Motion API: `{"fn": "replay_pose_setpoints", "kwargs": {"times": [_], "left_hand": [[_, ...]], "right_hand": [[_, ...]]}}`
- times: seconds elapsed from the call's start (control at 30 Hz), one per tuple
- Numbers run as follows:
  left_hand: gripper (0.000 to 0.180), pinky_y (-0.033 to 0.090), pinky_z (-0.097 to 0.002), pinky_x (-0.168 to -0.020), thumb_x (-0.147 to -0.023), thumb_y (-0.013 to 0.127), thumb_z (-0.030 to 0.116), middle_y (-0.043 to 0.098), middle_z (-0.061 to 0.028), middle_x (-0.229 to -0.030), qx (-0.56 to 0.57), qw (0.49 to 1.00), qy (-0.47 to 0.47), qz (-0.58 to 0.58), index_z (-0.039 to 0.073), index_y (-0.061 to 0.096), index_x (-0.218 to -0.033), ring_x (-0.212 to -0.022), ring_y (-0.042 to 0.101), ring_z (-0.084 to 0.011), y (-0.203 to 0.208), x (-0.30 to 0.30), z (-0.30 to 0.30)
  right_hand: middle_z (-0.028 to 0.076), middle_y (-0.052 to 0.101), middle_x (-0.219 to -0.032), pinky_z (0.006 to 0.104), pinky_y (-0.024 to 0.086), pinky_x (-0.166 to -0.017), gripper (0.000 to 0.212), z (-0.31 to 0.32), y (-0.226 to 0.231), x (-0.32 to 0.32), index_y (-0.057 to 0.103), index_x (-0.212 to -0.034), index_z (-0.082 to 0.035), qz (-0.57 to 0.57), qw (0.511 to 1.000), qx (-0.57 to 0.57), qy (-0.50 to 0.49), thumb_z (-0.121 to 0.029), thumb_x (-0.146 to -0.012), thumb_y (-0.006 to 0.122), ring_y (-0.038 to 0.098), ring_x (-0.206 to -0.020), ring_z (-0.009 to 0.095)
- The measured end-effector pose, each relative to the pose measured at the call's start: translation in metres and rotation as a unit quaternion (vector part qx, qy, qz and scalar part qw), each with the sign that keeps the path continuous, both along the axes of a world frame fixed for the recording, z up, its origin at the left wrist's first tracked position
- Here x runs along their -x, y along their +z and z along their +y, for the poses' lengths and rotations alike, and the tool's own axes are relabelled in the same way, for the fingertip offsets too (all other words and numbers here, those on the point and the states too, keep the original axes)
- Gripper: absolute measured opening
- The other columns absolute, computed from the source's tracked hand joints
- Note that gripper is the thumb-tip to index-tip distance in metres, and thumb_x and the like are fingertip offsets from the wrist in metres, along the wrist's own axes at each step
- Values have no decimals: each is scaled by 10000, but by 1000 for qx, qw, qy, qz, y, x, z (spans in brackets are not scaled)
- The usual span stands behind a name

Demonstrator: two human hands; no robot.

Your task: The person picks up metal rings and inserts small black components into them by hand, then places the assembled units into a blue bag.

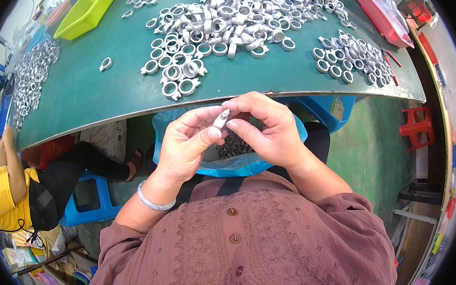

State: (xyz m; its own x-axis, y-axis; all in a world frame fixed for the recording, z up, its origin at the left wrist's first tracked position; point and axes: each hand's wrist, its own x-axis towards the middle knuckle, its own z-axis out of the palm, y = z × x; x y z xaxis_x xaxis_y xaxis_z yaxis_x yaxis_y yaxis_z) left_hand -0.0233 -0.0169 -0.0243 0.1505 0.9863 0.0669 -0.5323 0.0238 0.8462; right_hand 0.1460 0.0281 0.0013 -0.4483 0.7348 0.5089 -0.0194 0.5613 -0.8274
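Head view, left to right. Lime-green plastic tray (pixel 88 7) sits at the far left of the dark green worktable (pixel 98 92). Left hand (pixel 187 144), with a pale bangle (pixel 154 201) on its wrist, has thumb and fingers closed on the lower end of a small silver-grey metal ring fitting (pixel 222 118); right hand (pixel 269 129) pinches its upper end. The fitting is held off the table, above an open blue plastic bag (pixel 237 162) of similar parts in the lap. A heap of silver metal rings (pixel 221 21) covers the table beyond. Judgement: one piece is under hand examination; the next move calls for turning it between the fingertips without loosening either pinch.
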Motion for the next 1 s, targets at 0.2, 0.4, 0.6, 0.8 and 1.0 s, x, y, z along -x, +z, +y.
{"fn": "replay_pose_setpoints", "kwargs": {"times": [0.2,0.4,0.6,0.8,1.0], "left_hand": [[296,481,-235,-710,-827,606,93,609,-71,-973,27,997,-33,-59,-11,543,-1097,-809,590,-123,0,1,0],[311,484,-244,-736,-833,592,77,603,-73,-980,24,996,-49,-72,-11,526,-1124,-828,586,-128,-2,1,2],[321,486,-252,-773,-828,589,53,593,-75,-1008,7,999,-35,-31,-6,522,-1136,-857,579,-128,0,0,3],[371,473,-258,-811,-800,593,-16,576,-97,-1033,-38,999,15,6,-17,495,-1157,-920,560,-131,0,-1,2],[484,456,-253,-808,-736,634,-70,547,-74,-1014,-101,986,85,106,-24,464,-1187,-909,534,-127,3,-3,-1]], "right_hand": [[70,602,-832,246,453,-675,223,-1,2,-2,591,-981,-4,-6,1000,16,3,32,-761,608,581,-751,141],[86,598,-821,249,470,-638,200,1,2,-1,605,-927,-13,-6,999,-31,-12,24,-732,627,595,-718,172],[85,590,-899,249,456,-664,224,0,3,-3,614,-964,-9,-10,1000,-13,13,34,-745,625,574,-774,151],[85,596,-868,254,467,-647,231,-1,4,-3,633,-940,-33,-8,1000,-5,-5,-10,-712,664,587,-746,174],[79,599,-839,239,461,-640,217,1,2,-4,631,-944,-31,-12,1000,-3,-1,-19,-730,667,586,-725,152]]}}
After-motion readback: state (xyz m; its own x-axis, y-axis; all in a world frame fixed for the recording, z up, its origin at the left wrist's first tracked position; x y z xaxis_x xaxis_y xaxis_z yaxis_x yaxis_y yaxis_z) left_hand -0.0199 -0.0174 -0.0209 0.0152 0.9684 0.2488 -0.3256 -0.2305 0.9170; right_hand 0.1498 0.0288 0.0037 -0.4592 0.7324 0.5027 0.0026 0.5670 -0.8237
